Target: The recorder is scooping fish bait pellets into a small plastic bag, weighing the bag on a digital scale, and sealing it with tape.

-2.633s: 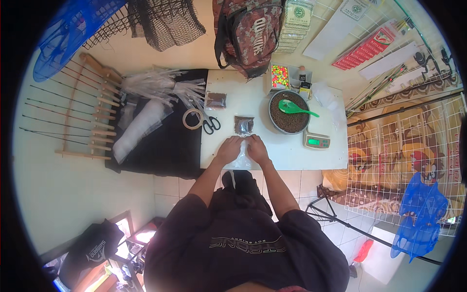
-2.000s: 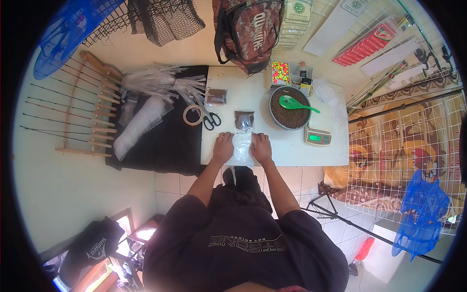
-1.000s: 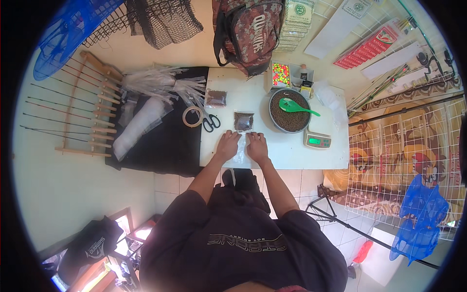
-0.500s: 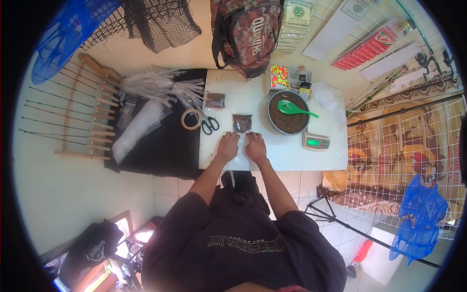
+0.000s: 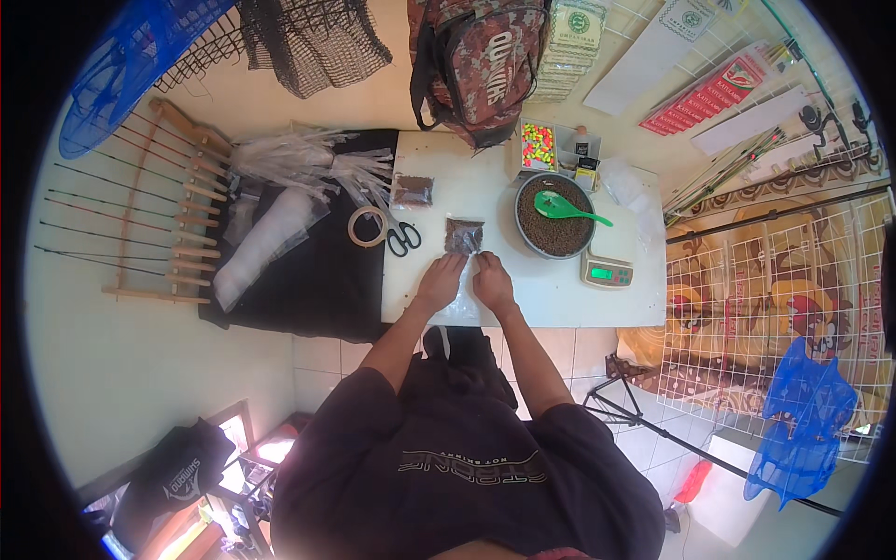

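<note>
A clear plastic bag of brown pellets (image 5: 464, 234) lies flat on the white table, its filled part away from me and its unfilled end toward me. My left hand (image 5: 441, 282) and my right hand (image 5: 492, 280) are side by side just below the pellets, fingers closed on the plastic. A second filled bag (image 5: 413, 191) rests farther back on the left. To the right stands a grey bowl (image 5: 519, 227) of brown pellets with a green scoop (image 5: 557, 207) on top. A small digital scale (image 5: 607, 272), its display lit green, sits beside the bowl.
Left of the bag lie scissors (image 5: 403, 239) and a tape roll (image 5: 356, 227). Clear plastic bags (image 5: 271, 243) cover part of a black cloth (image 5: 327, 289). Behind the bowl is a box of colourful pieces (image 5: 539, 147); a camouflage backpack (image 5: 481, 70) hangs at the back.
My hands remain at the bag with only slight finger movement; the left fingers now reach a little nearer the right ones along the plastic. Other things stay where they were.
</note>
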A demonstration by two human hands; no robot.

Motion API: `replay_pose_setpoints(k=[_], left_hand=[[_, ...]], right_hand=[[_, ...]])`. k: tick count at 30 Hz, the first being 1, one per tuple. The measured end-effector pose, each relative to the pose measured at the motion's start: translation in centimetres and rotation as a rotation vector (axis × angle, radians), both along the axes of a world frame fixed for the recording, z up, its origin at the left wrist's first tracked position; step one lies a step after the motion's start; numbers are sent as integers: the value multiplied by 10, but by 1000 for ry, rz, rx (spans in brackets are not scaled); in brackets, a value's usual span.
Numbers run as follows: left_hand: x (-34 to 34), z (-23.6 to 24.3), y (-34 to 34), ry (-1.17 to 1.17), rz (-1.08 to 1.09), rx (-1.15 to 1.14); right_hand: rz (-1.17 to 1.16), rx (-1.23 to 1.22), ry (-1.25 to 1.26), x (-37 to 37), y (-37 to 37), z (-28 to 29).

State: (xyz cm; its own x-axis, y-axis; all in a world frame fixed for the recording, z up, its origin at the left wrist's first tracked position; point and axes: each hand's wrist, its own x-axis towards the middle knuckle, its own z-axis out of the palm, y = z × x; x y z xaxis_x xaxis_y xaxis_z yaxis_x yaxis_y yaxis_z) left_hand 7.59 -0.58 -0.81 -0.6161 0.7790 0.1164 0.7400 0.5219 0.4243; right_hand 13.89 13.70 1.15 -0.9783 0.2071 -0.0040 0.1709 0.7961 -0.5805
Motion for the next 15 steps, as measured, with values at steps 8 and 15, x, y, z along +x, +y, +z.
replay_pose_setpoints(k=[8, 15], left_hand=[[2, 1, 0, -98, 14, 23], [-2, -3, 5, -63, 166, -51]], right_hand=[[56, 153, -52, -1, 3, -3], [16, 245, -106, -3, 2, -1]])
